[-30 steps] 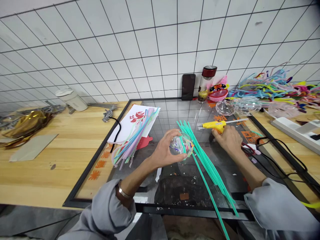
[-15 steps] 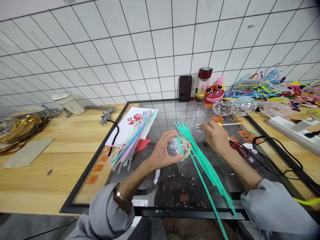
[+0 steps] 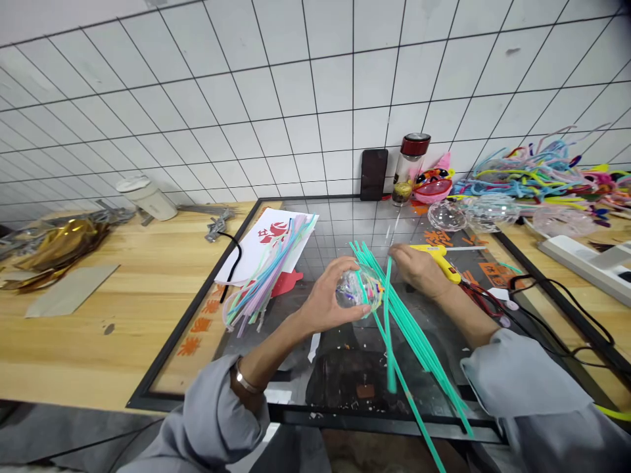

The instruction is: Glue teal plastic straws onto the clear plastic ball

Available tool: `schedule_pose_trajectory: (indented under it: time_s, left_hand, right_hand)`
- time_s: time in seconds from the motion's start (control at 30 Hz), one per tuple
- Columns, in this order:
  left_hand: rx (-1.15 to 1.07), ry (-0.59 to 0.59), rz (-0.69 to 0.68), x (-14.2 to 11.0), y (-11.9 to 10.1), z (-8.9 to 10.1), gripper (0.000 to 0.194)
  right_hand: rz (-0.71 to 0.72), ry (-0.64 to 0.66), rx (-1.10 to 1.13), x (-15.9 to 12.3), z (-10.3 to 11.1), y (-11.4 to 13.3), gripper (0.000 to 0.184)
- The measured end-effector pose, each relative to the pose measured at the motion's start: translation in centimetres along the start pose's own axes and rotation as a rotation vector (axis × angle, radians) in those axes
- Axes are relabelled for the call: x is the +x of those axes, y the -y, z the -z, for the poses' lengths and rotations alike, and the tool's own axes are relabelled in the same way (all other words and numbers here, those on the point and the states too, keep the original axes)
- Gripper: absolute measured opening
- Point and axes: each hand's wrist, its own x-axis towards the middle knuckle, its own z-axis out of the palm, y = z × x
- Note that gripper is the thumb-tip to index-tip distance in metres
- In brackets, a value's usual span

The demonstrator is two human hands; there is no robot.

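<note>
Far L: gold foil (image 3: 73,240) is running partly out of frame; grey bits (image 3: 106,213) behind it are showing too jumbled to ID. L sleeve (image 3: 211,410) is getting cropped at btm. Pastel stems (image 3: 269,279) are covering part of a white sheet (image 3: 246,253) w/ red print. Mid: L hand (image 3: 323,299) is hiding one side of the clear ball (image 3: 350,289); colored bits showing there are hard to sort out. One long stem (image 3: 417,412), green, is crossing the table edge & getting cut off at btm. R hand (image 3: 419,268) is blocking the front end of the yellow glue gun (image 3: 446,264). Far R: power strip (image 3: 586,266) is leaving frame.

Hands, L to R: L hand is gripping the ball, thumb & fingers curving round it, ball sitting to that hand's R, b/w both hands; can't tell if it's touching the glass (image 3: 335,226). Just R of ball, a green stem (image 3: 391,378) is hanging from R hand's fingertips, top end pinched, passing in front of the long one; btm contact unclear. Green bundle (image 3: 417,335) is lying diagonally b/w ball & R forearm. R hand is hovering apart from L, gun lying just behind it.
</note>
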Motion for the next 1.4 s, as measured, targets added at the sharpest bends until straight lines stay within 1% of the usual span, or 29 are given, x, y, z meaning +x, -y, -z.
schedule_pose_trajectory:
  time_s: [0.07,0.13,0.17,0.2,0.23,0.27,0.3,0.37,0.43,0.47,0.53,0.6,0.77,0.87,1.0,1.27,1.4]
  left_hand:
    - [-0.01,-0.006,-0.009,0.0,0.1,-0.1,0.061]
    - [-0.014,-0.006,-0.005,0.0,0.1,-0.1,0.06]
    - [-0.013,0.0,0.003,0.1,0.1,-0.1,0.06]
    - [-0.011,0.004,0.013,0.1,0.1,0.0,0.06]
    - [-0.009,0.003,0.021,0.1,0.0,0.0,0.06]
    - [-0.009,0.005,0.026,0.1,0.0,0.0,0.061]
    - [-0.01,0.006,0.031,0.1,0.0,0.0,0.061]
    - [-0.014,0.006,0.033,0.1,0.0,0.0,0.061]
    - [-0.017,0.007,0.026,0.1,0.0,0.0,0.061]
    - [-0.02,0.003,0.018,0.2,0.0,0.0,0.06]
    - [-0.023,-0.002,0.0,0.2,0.0,0.0,0.059]
    - [-0.02,-0.001,-0.005,0.2,0.1,0.0,0.059]
    - [-0.008,-0.005,-0.011,0.2,0.0,-0.1,0.058]
    - [-0.007,-0.003,-0.021,0.2,0.0,-0.1,0.058]
    - [-0.002,0.001,-0.022,0.1,0.1,-0.1,0.058]
    - [0.019,0.004,-0.022,0.0,0.2,-0.1,0.059]
    - [0.014,0.0,-0.034,0.0,0.3,-0.2,0.061]
  right_hand:
    - [-0.061,-0.144,0.054,-0.2,1.1,0.5,0.02]
    - [-0.128,-0.287,0.164,-0.5,2.4,1.9,0.013]
    - [-0.218,-0.387,0.388,-0.7,3.0,2.9,0.009]
    - [-0.262,-0.456,0.593,-0.9,3.6,4.0,0.006]
    - [-0.281,-0.483,0.731,-1.2,4.1,5.2,0.005]
    - [-0.283,-0.492,0.799,-1.5,4.5,6.4,0.006]
    - [-0.265,-0.494,0.812,-1.8,4.9,7.4,0.008]
    - [-0.176,-0.45,0.699,-2.3,5.4,9.1,0.014]
    - [-0.039,-0.439,0.499,-2.5,5.7,10.1,0.02]
    - [0.016,-0.425,0.432,-2.4,5.7,10.4,0.022]
    - [0.104,-0.409,0.38,-2.2,5.5,10.6,0.026]
    - [0.159,-0.413,0.394,-2.0,5.1,10.6,0.027]
    - [0.182,-0.402,0.369,-2.2,3.8,10.3,0.03]
    - [0.251,-0.409,0.37,-2.2,3.4,10.3,0.032]
    - [0.313,-0.423,0.345,-2.1,3.2,10.3,0.033]
    - [0.324,-0.427,0.328,-1.8,3.2,10.4,0.033]
    - [0.346,-0.388,0.319,-2.0,3.1,10.3,0.032]
